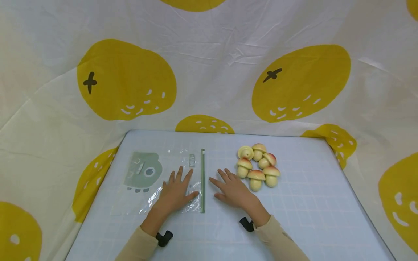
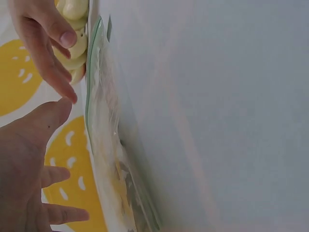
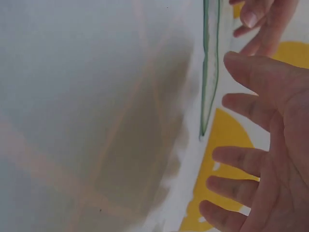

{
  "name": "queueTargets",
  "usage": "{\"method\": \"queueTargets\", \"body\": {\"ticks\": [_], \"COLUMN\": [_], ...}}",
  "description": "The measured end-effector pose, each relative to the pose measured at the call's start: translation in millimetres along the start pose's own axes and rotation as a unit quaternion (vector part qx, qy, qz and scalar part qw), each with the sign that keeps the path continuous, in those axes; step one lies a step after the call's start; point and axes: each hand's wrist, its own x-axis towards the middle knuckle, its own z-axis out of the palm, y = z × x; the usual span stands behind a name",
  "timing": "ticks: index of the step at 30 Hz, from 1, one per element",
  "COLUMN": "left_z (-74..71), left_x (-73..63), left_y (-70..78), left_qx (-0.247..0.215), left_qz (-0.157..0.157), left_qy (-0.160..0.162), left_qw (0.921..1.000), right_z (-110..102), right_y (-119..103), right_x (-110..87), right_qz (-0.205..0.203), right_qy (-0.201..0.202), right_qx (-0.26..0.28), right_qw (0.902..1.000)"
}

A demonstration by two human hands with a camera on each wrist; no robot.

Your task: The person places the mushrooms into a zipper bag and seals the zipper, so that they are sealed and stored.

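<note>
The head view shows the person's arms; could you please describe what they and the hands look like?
The left sleeve and right sleeve are beige and long. A small black bent piece shows beside the left one, another beside the right. The left hand and right hand wear no gloves.

clear zip bag (image 1: pixel 143 172) and six mushroom-shaped pieces (image 1: pixel 266 161), set apart.
from my end i see the bag lying flat below the left hand (image 1: pixel 175 192), printed with a grey-green creature, its green zip edge facing the pieces; these sit in a loose ring near the right hand (image 1: pixel 234 190), pale yellow, most caps blushed red, one showing a round underside.
</note>
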Motion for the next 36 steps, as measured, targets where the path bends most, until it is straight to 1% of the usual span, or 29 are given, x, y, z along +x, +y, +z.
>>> {"method": "queueTargets", "body": {"ticks": [3, 5, 9, 14, 19, 24, 27, 30, 34, 36], "left_z": [1.8, 2.2, 3.9, 7.0, 9.7, 8.9, 8.7, 9.2, 9.2, 9.2], "left_x": [-0.4, -1.1, -2.4, -2.5, -0.4, 6.3, 11.3, 15.6, 18.7, 19.5], "left_y": [1.1, 2.0, 3.9, 5.4, 7.3, 14.8, 20.7, 25.4, 30.3, 31.8], "left_qx": [-0.003, -0.007, 0.002, 0.008, 0.019, 0.015, 0.026, 0.047, 0.061, 0.062], "left_qz": [0.0, 0.002, 0.011, 0.026, 0.033, 0.051, 0.065, 0.071, 0.07, 0.069], "left_qy": [-0.006, -0.009, -0.011, -0.006, -0.01, -0.017, -0.019, -0.023, -0.023, -0.016], "left_qw": [1.0, 0.9999, 0.9999, 0.9996, 0.9992, 0.9985, 0.9974, 0.9961, 0.9954, 0.9956], "right_z": [1.6, 2.1, 4.1, 7.4, 10.3, 8.2, 6.5, 5.8, 5.1, 5.0], "right_y": [-3.7, -5.6, -7.3, -8.2, -9.1, -10.1, -10.4, -10.3, -10.4, -10.4], "right_x": [2.9, 5.2, 8.5, 11.0, 13.9, 16.3, 16.9, 17.0, 16.2, 15.5], "right_qz": [0.01, 0.017, 0.025, 0.023, 0.018, 0.015, 0.013, 0.011, 0.011, 0.012], "right_qy": [-0.037, -0.053, -0.072, -0.084, -0.086, -0.08, -0.078, -0.078, -0.075, -0.075], "right_qx": [0.001, 0.008, 0.021, 0.017, -0.013, -0.041, -0.052, -0.064, -0.067, -0.065], "right_qw": [0.9993, 0.9984, 0.9969, 0.9961, 0.9961, 0.9958, 0.9955, 0.9948, 0.9949, 0.995]}}
